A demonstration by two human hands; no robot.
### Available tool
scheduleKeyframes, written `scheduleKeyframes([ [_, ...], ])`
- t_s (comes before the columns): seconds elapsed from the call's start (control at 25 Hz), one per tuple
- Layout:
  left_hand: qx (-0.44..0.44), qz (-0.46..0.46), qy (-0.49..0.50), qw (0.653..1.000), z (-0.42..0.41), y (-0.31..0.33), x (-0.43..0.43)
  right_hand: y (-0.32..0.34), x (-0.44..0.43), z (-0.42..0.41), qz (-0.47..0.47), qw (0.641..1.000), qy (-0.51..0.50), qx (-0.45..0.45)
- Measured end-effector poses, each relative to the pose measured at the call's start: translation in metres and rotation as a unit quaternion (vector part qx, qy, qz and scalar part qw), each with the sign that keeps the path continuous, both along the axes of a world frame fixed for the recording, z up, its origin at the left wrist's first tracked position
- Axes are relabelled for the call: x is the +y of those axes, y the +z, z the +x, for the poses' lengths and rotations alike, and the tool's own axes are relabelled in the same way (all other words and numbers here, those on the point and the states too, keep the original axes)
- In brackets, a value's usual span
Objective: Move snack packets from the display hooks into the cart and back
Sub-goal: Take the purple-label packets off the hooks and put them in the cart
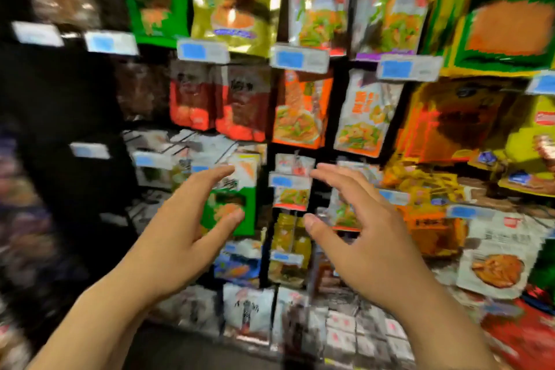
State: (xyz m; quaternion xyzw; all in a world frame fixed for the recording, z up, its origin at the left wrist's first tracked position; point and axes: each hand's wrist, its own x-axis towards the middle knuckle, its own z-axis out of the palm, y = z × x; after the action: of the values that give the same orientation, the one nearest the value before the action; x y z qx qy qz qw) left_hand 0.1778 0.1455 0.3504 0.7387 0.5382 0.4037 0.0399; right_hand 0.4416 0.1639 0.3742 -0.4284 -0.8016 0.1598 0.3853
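Observation:
Both my hands reach out in front of a wall of snack packets hung on display hooks. My left hand (pixel 186 228) is spread with straight fingers, just in front of a green and white packet (pixel 231 204). My right hand (pixel 363 231) is also spread and holds nothing; it hovers beside a small white packet (pixel 292 189) with a blue price tag. Between the two hands hangs a yellow-green packet (pixel 288 246). No cart is in view. The picture is blurred by motion.
Rows of packets fill the rack: orange (pixel 300 111) and white ones (pixel 366 114) at mid height, green (pixel 156 0) and gold ones (pixel 237 9) above. Yellow bags (pixel 480 39) crowd the right. Flat packs (pixel 360 333) lie on the bottom shelf. Left side is dark.

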Motion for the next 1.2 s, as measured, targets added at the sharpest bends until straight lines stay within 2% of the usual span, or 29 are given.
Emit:
scheduleKeyframes([
  [0.28,-0.013,-0.040,0.151,0.988,-0.108,-0.031,-0.120,-0.018,-0.054,-0.126,-0.019,0.986,0.167,-0.018],
  [0.52,-0.045,-0.076,0.303,0.949,-0.166,-0.079,-0.205,-0.056,-0.079,-0.222,-0.033,0.949,0.314,-0.014],
  [0.68,-0.097,-0.113,0.387,0.910,-0.203,-0.114,-0.249,-0.096,-0.089,-0.289,-0.059,0.919,0.390,-0.009],
  [1.04,-0.109,-0.225,0.508,0.824,-0.282,-0.210,-0.283,-0.225,-0.076,-0.408,-0.185,0.865,0.465,-0.042],
  [1.2,-0.093,-0.280,0.507,0.810,-0.307,-0.263,-0.278,-0.286,-0.078,-0.439,-0.224,0.851,0.473,-0.051],
])
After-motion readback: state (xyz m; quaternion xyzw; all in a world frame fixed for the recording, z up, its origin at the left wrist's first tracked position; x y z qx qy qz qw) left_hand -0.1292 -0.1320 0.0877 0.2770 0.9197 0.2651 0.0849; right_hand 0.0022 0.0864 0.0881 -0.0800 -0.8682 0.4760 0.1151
